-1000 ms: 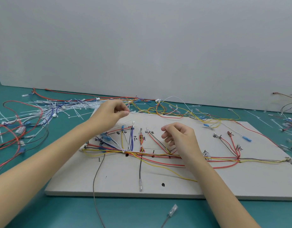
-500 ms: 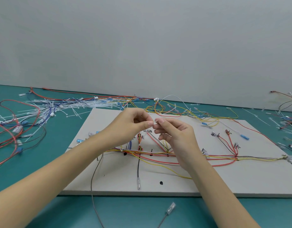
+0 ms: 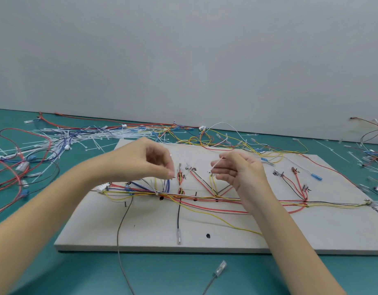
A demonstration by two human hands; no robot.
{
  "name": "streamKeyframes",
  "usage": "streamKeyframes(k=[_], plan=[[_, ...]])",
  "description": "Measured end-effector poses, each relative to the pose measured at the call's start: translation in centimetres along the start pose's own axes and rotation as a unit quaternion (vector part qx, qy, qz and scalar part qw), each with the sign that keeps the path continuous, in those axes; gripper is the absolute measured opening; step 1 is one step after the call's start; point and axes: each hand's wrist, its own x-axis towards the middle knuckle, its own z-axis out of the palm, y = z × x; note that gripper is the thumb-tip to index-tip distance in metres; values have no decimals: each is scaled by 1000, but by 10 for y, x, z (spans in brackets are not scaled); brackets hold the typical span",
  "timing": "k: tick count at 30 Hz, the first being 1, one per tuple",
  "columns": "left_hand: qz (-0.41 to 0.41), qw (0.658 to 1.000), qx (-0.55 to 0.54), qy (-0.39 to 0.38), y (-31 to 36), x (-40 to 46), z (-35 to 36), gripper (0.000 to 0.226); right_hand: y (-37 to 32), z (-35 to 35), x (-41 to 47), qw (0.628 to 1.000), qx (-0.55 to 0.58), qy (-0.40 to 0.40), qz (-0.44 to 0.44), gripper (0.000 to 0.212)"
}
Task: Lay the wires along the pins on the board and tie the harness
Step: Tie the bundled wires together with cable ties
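Head view, right hand [image 3: 239, 173] pinching cable tie [image 3: 218, 162]

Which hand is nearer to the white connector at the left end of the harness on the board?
Left. The left hand hovers just up and right of the white connector, fingertips down at the wires. The right hand, pinching a cable tie, is farther right.

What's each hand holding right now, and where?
The right hand pinches a white cable tie near its lower end. Whether the left hand holds anything cannot be told.
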Motion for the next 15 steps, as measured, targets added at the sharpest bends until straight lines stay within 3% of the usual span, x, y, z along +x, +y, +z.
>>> streamKeyframes(k=[2, 6, 10, 15], plan=[[-34, 995, 21, -88, -2, -9, -14, 15, 2, 1, 0, 999, -24, -32, 18, 15], [-109, 954, 105, -260, -7, -29, -29, 19, 3, 3, 0, 994, -58, -72, 57, 16], [-132, 932, 196, -275, -19, -47, -19, 45, 4, 2, -2, 986, -89, -124, 69, 12], [-146, 939, 195, -243, -27, -55, -11, 42, 5, 3, -4, 981, -140, -112, 72, 8]])
